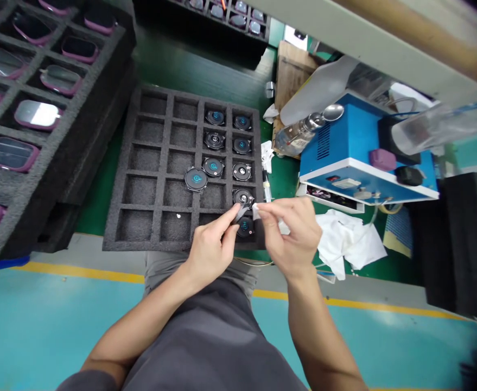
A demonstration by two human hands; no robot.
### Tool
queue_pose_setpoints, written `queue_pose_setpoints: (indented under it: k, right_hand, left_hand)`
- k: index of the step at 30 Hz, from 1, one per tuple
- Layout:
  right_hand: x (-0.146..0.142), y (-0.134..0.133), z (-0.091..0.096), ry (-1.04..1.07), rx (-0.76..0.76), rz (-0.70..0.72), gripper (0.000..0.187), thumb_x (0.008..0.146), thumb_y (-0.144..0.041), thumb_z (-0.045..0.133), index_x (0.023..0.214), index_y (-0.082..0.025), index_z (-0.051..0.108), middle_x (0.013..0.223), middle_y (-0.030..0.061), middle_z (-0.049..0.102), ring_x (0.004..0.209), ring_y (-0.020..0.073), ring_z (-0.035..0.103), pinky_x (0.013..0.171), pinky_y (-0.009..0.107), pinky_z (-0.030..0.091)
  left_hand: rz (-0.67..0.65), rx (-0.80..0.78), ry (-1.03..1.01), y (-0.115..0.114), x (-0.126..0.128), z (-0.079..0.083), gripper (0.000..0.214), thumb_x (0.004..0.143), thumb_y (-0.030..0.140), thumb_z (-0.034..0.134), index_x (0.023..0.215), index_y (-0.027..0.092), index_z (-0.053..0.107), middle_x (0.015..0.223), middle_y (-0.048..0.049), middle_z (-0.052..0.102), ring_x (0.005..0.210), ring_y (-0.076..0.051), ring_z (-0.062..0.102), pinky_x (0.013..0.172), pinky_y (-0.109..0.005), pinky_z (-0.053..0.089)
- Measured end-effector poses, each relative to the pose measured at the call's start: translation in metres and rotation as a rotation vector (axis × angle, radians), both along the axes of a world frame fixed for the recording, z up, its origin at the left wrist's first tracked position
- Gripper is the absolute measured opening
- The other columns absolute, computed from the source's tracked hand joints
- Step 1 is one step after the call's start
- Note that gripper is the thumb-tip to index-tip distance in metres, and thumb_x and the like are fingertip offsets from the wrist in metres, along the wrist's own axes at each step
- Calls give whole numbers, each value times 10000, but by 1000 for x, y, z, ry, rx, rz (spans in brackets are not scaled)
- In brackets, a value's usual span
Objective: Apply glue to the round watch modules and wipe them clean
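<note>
L hand pinching dark piece, R hand pinching white wipe; foam tray just ahead, cells holding round black discs.

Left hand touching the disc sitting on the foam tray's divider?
Apart. The head view shows the left hand below the disc, with dark foam tray visible between them.

Bright, even light from above; hard white glare on a glossy pink-rimmed rounded panel; faint sheen on a round black disc; fisheye bending, dark corners, and blur along a pale overhead metal shelf.
</note>
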State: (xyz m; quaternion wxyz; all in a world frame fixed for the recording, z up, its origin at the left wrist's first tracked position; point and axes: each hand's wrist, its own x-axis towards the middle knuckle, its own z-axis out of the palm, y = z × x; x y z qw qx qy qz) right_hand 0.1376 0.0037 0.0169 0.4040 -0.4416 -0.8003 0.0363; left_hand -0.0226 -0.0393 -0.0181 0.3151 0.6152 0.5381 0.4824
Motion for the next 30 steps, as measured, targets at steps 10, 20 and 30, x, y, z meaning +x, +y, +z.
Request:
queue_pose_setpoints:
  k: [10, 20, 30]
  right_hand:
    - [-13, -6, -7, -56, -32, 113, 189, 907, -114, 655, 988, -260, 745, 818, 25, 696, 780, 181, 556, 713, 356, 460]
    - [-9, -1, -2, -80, -25, 103, 163, 909, -134, 665, 956, -267, 746, 819, 19, 715, 788, 184, 563, 718, 364, 462]
    - [-1, -13, -1, 32, -56, 108, 189, 894, -98, 671, 979, -255, 734, 798, 18, 683, 762, 167, 580, 711, 352, 482]
  left_hand:
    - [16, -7, 6, 1, 2, -1, 424, 945, 129, 524, 1347, 180, 649, 1162, -79, 780, 898, -187, 790, 806, -260, 631]
    - [10, 3, 17, -1, 3, 0, 410, 957, 141, 520, 1345, 178, 647, 1167, -75, 781, 922, -188, 786, 843, -269, 630]
    - [15, 45, 6, -2, 2, 0, 414, 954, 127, 537, 1347, 196, 650, 1202, -68, 768, 946, -184, 783, 844, -255, 629]
